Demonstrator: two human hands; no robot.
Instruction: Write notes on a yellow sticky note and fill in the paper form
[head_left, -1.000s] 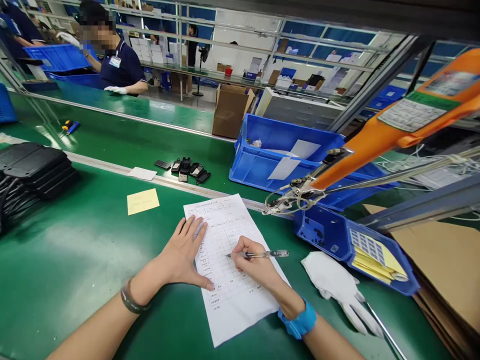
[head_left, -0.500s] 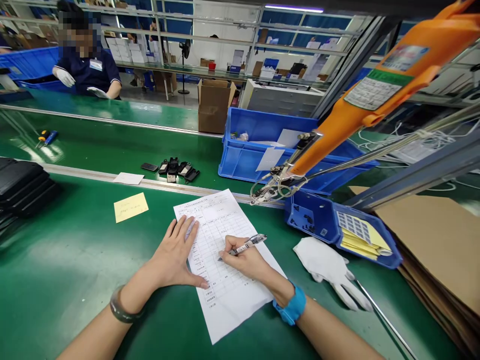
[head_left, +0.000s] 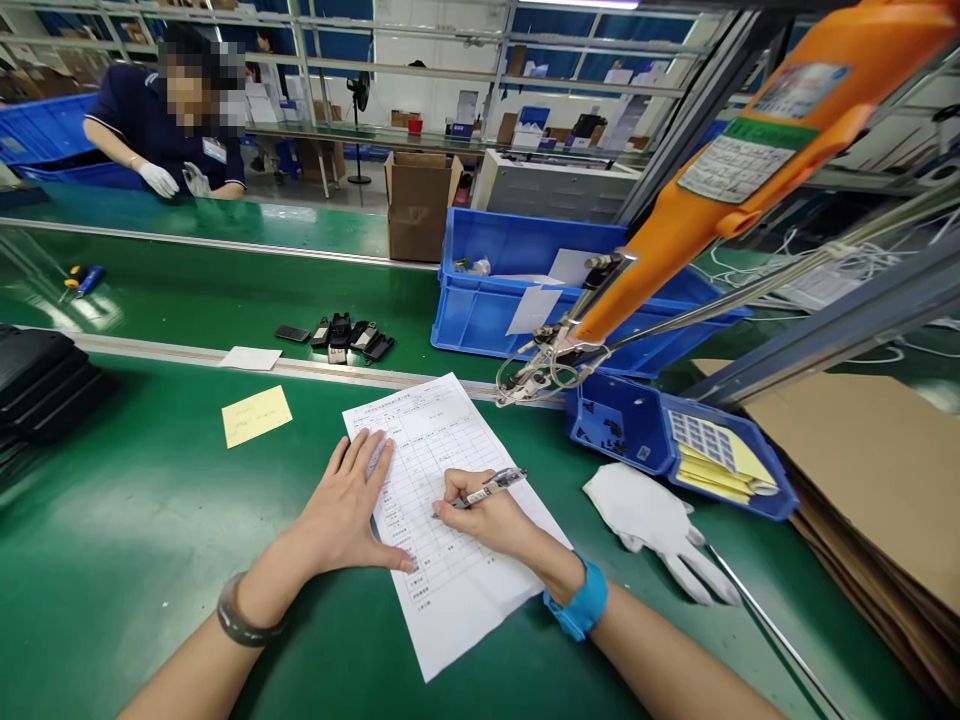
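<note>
A printed form with a ruled table lies slanted on the green bench in front of me. My left hand rests flat on its left side, fingers spread. My right hand is closed around a clear pen with a dark tip, which meets the form near its middle. Left of the form lies a yellow slip of paper, and beyond that a white slip.
To the right are a white glove, a metal rod, blue trays and cardboard sheets. An orange tool arm hangs over a blue crate. Black parts lie beyond the rail. A gloved co-worker is across.
The view has shifted slightly. My right hand still has the pen on the form, and my left hand stays flat. Across the bench, the co-worker leans forward with hands brought closer together.
</note>
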